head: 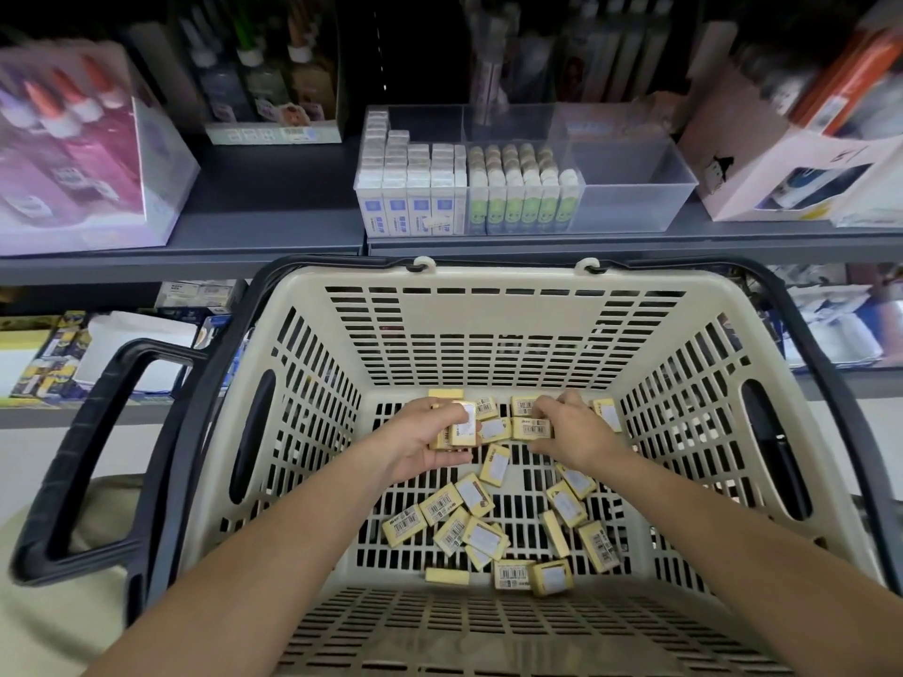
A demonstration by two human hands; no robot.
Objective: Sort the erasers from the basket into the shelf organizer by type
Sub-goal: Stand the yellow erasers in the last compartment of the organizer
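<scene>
Several small yellow erasers with barcode labels lie scattered on the floor of the beige slotted basket. My left hand grips a small stack of yellow erasers near the basket's far wall. Beside it, my right hand pinches another yellow eraser lying among the far ones. On the shelf above stands the clear shelf organizer: white-and-blue erasers fill its left compartment, green-sleeved erasers fill the middle one, and the right compartment holds nothing.
The basket's black handles hang down at its left and right sides. Glue bottles in a clear box stand at the shelf's left, a white box at its right. Lower shelves with packaged goods lie behind the basket.
</scene>
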